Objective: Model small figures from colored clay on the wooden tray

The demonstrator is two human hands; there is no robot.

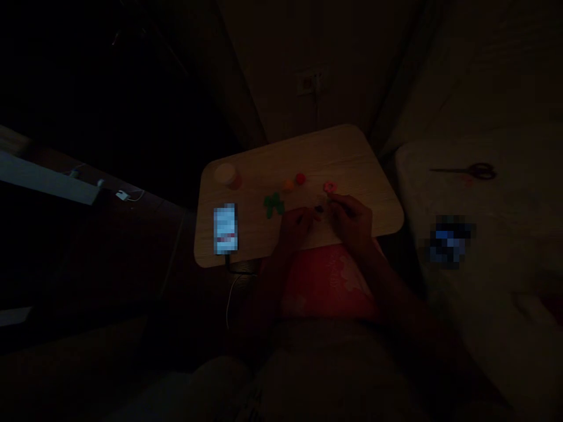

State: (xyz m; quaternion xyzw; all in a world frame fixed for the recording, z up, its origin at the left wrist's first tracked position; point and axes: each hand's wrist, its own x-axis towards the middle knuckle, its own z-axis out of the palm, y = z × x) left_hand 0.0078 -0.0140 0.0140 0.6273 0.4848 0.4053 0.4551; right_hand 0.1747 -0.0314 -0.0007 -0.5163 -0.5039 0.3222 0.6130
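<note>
Because the room is very dark, only the bigger shapes show well. Both hands are over the near side of a small wooden table [343,143]. The left hand [297,227] has its fingers bent, with their tips near a tiny dark bit [319,208]. I cannot tell if they hold it or are just beside it. The right hand [353,221] has its fingers curled in, and the tips point at a little pink ring [329,187], which lies on the table just past them. I cannot tell if those fingers pinch anything.

The pink ring looks light, and maybe soft like play clay, so a hard squeeze could squash it. It would be best to hold it by its outer edge, with just a finger and thumb. The dark bit looks very light too, and so small that it could slip away; fingertips on its two sides should do.

Left of the ring are a red ball [300,179], a yellow lump [288,186] and some green pieces [274,204]. They look light as well, and a gentle pinch would suit them. Farther left are a round tub [226,174] and, nearer the person, a glowing phone [226,228].
</note>
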